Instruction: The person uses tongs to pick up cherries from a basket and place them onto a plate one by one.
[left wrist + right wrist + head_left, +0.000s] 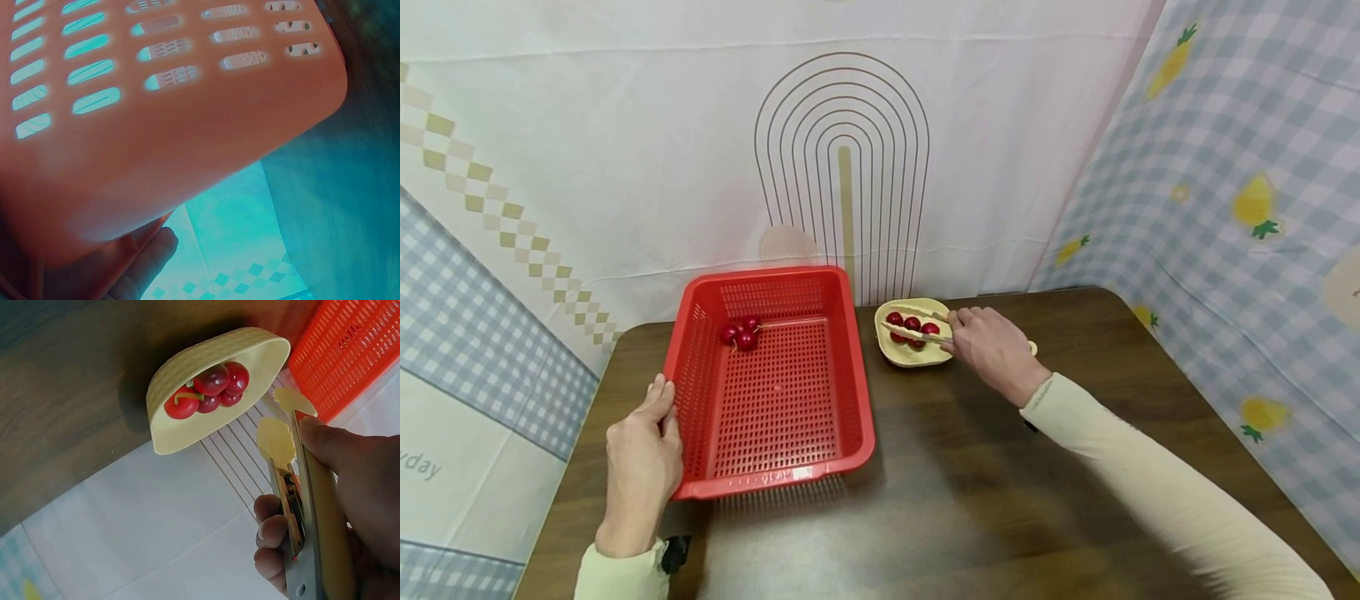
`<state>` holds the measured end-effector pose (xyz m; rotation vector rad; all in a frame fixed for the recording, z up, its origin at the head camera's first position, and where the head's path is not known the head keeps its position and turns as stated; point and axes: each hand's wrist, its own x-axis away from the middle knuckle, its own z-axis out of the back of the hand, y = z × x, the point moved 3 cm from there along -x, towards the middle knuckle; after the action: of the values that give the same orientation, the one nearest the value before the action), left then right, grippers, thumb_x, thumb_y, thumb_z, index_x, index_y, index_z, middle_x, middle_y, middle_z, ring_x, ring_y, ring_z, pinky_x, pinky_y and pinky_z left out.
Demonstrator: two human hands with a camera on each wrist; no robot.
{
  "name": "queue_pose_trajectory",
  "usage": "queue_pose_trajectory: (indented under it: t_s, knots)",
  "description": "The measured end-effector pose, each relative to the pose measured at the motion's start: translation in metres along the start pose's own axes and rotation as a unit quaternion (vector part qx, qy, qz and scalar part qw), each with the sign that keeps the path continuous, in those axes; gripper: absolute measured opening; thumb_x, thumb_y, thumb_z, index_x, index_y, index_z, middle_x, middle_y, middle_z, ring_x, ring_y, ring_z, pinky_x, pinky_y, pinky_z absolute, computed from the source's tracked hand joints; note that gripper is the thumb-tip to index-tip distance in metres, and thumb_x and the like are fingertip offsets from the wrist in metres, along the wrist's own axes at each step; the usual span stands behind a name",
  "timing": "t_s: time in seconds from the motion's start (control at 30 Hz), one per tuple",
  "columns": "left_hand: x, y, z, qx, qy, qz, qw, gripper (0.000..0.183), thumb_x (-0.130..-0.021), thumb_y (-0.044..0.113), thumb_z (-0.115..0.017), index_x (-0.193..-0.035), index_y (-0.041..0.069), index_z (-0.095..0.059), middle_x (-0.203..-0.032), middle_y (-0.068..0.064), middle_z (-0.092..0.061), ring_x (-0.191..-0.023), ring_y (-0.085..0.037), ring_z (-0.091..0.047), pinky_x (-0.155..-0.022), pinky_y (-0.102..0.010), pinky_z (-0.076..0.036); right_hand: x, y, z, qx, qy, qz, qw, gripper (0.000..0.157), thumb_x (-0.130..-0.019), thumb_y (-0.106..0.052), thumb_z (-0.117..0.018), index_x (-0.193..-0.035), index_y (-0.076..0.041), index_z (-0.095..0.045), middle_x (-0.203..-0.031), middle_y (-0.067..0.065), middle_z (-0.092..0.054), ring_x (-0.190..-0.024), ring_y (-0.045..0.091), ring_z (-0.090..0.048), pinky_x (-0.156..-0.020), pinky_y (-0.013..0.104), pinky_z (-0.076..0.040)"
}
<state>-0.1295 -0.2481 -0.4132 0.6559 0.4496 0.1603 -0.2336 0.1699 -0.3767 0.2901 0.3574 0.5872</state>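
My left hand (643,450) grips the left rim of a red perforated plastic basket (767,477); one finger (164,245) shows under the rim in the left wrist view. Three red cherries (747,340) lie in the basket's far left corner. In my right hand (996,346) is a pair of food tongs with cream scalloped tips (275,439) and metal arms. The tongs' tips are spread apart, with nothing between them in the right wrist view. They hover over a pale yellow bowl (910,360) that holds several cherries (211,380).
Both containers stand on a dark wooden table (940,500), the bowl just right of the basket. A white patterned cloth (662,167) hangs behind the table. Checked cloth with printed fruit (1225,292) borders the right side.
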Motion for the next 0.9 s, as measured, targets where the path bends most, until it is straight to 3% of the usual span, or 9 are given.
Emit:
queue_pose_trajectory:
  t_s: [0.57,0.9]
  knots:
    - [-0.001,0.001,0.000,0.000,-0.010,0.007,0.9999,0.041,-0.098,-0.004,-0.058,-0.139,-0.003,-0.057,-0.147,-0.019,-0.053,-0.134,-0.042,-0.054,-0.104,-0.061,-0.047,-0.010,-0.002,0.017,0.021,0.041,0.019,0.999,0.037,-0.100,-0.034,-0.066,-0.085,0.000,-0.063,-0.075,0.012,-0.064,-0.071,0.029,-0.064,-0.068,0.038,-0.055]
    - [0.000,0.001,0.001,-0.001,-0.011,0.007,0.9999,0.040,-0.098,-0.005,-0.056,-0.138,-0.004,-0.058,-0.147,-0.019,-0.053,-0.134,-0.041,-0.054,-0.104,-0.061,-0.047,-0.026,-0.010,0.029,0.018,0.050,0.029,0.998,0.038,-0.098,-0.035,-0.069,-0.090,0.002,-0.068,-0.079,0.012,-0.067,-0.073,0.029,-0.066,-0.071,0.040,-0.058]
